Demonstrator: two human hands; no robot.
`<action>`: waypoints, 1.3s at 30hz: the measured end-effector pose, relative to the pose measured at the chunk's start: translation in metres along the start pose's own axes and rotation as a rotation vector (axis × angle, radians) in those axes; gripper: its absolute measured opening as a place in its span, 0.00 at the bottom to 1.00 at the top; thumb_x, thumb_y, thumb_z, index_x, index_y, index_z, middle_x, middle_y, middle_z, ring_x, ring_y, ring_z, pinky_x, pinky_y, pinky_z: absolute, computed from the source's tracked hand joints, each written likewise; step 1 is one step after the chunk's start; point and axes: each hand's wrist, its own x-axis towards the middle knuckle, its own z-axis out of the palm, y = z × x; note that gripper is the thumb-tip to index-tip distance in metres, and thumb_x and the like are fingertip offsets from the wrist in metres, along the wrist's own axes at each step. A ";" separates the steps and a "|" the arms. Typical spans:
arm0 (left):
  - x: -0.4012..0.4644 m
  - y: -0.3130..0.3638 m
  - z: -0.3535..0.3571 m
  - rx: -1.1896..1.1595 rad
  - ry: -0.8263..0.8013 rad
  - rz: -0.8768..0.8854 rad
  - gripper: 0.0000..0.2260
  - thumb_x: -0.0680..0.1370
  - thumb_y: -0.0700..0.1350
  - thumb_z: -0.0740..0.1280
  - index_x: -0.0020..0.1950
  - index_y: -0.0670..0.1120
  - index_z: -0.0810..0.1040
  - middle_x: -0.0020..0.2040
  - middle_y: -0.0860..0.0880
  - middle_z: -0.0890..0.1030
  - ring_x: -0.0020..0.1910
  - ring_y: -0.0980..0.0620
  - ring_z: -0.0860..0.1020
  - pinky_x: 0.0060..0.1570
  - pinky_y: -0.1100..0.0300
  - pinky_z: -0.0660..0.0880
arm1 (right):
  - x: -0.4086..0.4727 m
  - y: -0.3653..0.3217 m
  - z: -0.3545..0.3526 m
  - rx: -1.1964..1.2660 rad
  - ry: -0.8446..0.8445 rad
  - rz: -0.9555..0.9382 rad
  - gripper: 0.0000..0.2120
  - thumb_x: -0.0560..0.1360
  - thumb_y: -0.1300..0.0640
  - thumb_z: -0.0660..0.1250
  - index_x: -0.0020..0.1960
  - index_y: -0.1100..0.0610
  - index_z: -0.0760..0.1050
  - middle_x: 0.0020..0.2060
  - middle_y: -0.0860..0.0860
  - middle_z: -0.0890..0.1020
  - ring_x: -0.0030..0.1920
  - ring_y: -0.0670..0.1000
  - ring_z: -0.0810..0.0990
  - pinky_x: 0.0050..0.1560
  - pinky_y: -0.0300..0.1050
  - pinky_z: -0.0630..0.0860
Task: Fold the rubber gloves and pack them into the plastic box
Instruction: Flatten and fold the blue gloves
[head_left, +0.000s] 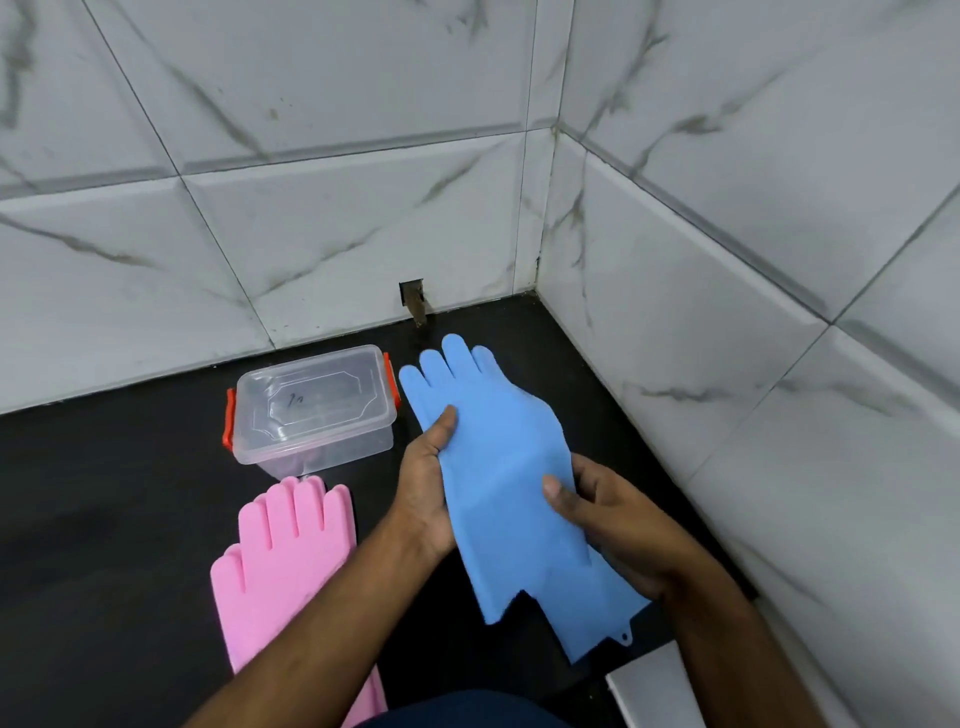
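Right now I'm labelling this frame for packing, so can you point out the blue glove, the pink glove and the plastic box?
blue glove (498, 452): head view, on its palm.
pink glove (283, 561): head view, on its palm.
plastic box (311, 402): head view, on its clear lid.

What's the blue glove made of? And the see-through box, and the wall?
The blue glove looks like soft matte rubber or silicone: it bends and creases where the left hand and right hand hold it. The box seems to be clear, shiny hard plastic, since you can see through it, with orange clips. The wall looks like glossy marble-patterned tiles with grey veins, perhaps ceramic.
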 end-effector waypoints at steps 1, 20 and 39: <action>0.000 -0.003 -0.002 -0.003 -0.017 -0.002 0.24 0.82 0.53 0.66 0.73 0.41 0.76 0.69 0.37 0.80 0.63 0.37 0.82 0.68 0.41 0.74 | -0.001 0.002 -0.001 0.017 0.080 -0.015 0.21 0.79 0.49 0.69 0.70 0.55 0.73 0.61 0.55 0.84 0.61 0.58 0.84 0.59 0.55 0.82; 0.017 -0.076 -0.029 0.058 0.056 0.013 0.19 0.80 0.53 0.68 0.64 0.42 0.84 0.64 0.37 0.83 0.63 0.36 0.83 0.55 0.41 0.83 | -0.001 0.030 -0.038 -0.265 0.232 -0.086 0.22 0.79 0.58 0.69 0.67 0.38 0.74 0.59 0.40 0.83 0.58 0.44 0.84 0.57 0.45 0.82; 0.057 -0.079 -0.063 0.231 0.212 -0.001 0.19 0.83 0.54 0.67 0.74 0.56 0.72 0.64 0.46 0.85 0.61 0.39 0.84 0.45 0.42 0.85 | 0.035 0.057 -0.067 -0.810 0.341 -0.052 0.23 0.79 0.60 0.67 0.73 0.47 0.72 0.48 0.40 0.76 0.51 0.43 0.77 0.53 0.33 0.69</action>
